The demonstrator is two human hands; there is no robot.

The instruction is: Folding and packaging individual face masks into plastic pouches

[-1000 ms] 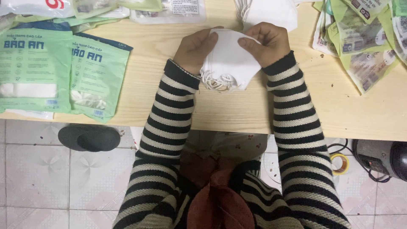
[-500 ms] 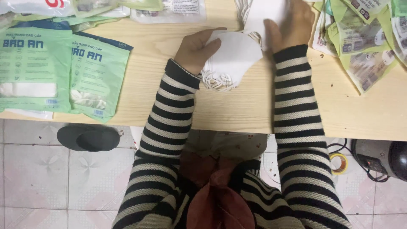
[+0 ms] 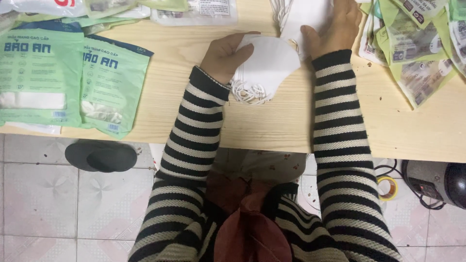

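My left hand (image 3: 227, 56) holds a small stack of folded white face masks (image 3: 268, 65), whose ear loops hang in a bunch below it over the pale wooden table (image 3: 272, 121). My right hand (image 3: 335, 26) rests farther back on a pile of white masks (image 3: 301, 17) at the table's far edge, fingers spread over the top one. Both arms wear black and cream striped sleeves.
Two flat green mask packets (image 3: 73, 80) lie at the left. Several clear and green packets (image 3: 417, 48) are heaped at the right, with more bags along the far edge (image 3: 194, 9). On the tiled floor sit a dark slipper (image 3: 101, 156), a tape roll (image 3: 387, 188) and a black device (image 3: 437, 182).
My right hand has let go of the held stack and reached back and right onto the pile of white masks. My left hand keeps the stack, barely moved.
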